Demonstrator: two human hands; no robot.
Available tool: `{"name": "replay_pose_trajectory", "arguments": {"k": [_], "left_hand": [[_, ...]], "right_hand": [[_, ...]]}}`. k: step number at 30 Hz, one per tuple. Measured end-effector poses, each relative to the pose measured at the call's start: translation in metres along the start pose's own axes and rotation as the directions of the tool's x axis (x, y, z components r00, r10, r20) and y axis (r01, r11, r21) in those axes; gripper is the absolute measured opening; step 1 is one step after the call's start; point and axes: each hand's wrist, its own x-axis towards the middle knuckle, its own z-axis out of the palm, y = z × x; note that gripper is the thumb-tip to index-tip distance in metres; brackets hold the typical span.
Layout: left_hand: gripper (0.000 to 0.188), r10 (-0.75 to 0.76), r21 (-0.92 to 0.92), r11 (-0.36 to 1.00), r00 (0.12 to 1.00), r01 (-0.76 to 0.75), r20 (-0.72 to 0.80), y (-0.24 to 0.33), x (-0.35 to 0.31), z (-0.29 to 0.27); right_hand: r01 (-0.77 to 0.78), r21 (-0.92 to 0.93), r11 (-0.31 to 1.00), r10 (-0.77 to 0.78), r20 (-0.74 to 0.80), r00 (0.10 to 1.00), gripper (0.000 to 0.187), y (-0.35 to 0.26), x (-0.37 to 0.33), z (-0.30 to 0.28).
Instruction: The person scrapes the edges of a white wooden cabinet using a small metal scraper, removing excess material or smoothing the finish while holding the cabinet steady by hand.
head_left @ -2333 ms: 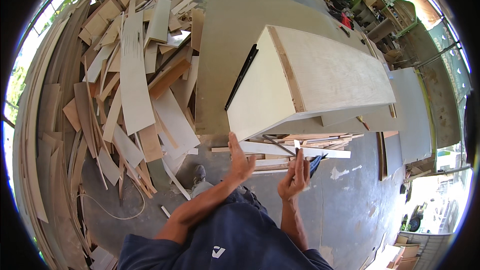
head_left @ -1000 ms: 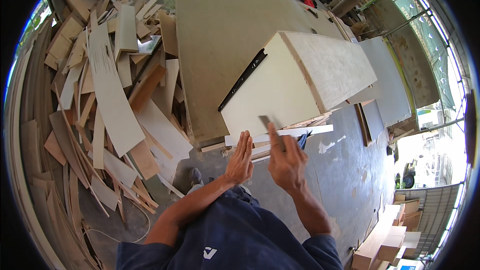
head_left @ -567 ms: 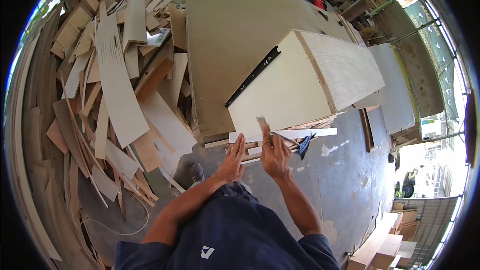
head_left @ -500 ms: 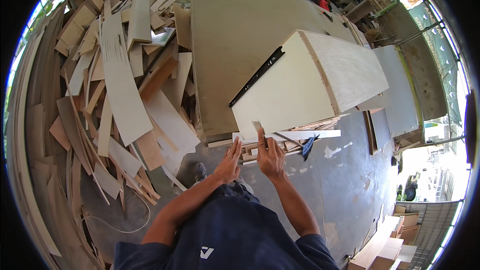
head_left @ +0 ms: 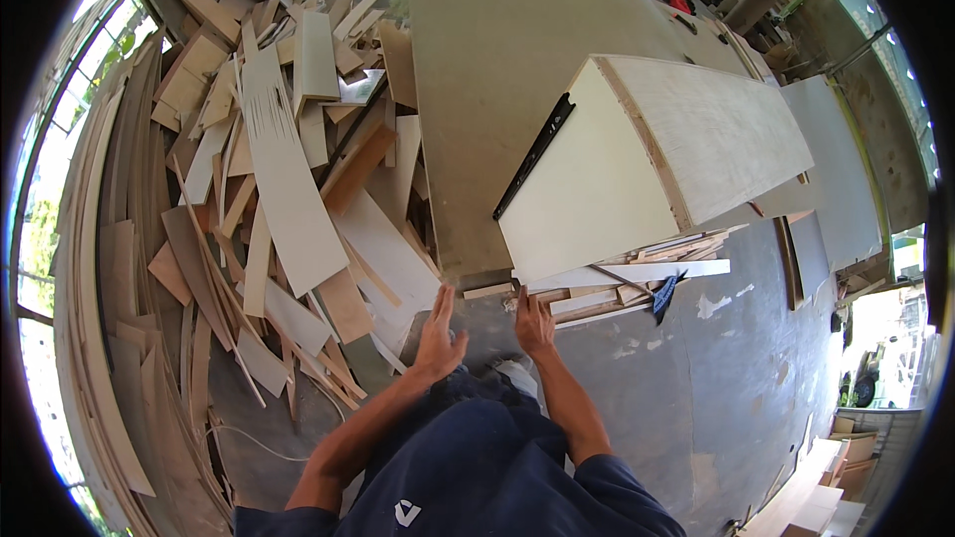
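A box-shaped cabinet piece (head_left: pixel 592 199) stands in front of me, its cream side facing me and a black drawer slide (head_left: pixel 534 157) along the left edge of that side. My right hand (head_left: pixel 535 326) is at the cabinet's lower left corner, its fingers curled. The putty knife it held a moment ago is almost wholly hidden now by the fingers. To the left of that corner, my left hand (head_left: pixel 439 340) is empty, its fingers stretched out and the thumb apart. Wood strips (head_left: pixel 607 288) lie under and beside the cabinet's near edge.
Wood offcuts (head_left: pixel 288 164) are heaped on the left, beside long stacked boards (head_left: pixel 124 278). A large brownish sheet (head_left: pixel 468 60) lies beyond the cabinet. A blue-ended tool (head_left: pixel 665 296) rests on the strips. Grey floor (head_left: pixel 637 378) extends to the right.
My right hand has drawn down and back from the cream side, and the putty knife's blade no longer shows against it. My left hand has moved left, away from the cabinet.
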Motion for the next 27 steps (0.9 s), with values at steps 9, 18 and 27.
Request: {"name": "replay_pose_trajectory", "arguments": {"k": [9, 18, 27], "left_hand": [[0.097, 0.474, -0.155, 0.814, 0.795, -0.559, -0.378, 0.225, 0.103, 0.083], [0.106, 0.098, -0.136, 0.976, 0.897, -0.172, -0.432, 0.079, 0.069, 0.172], [0.074, -0.357, -0.227, 0.917, 0.929, 0.328, -0.101, -0.03, 0.083, 0.268]], "right_hand": [[-0.597, 0.221, 0.771, 0.556, 0.223, 0.801, 0.036, 0.028, -0.123, -0.005], [-0.814, 0.099, 0.573, 0.794, 0.177, 0.581, 0.038, 0.086, -0.275, -0.068], [-0.873, 0.168, 0.457, 0.833, 0.262, 0.486, 0.039, 0.116, -0.24, -0.102]]}}
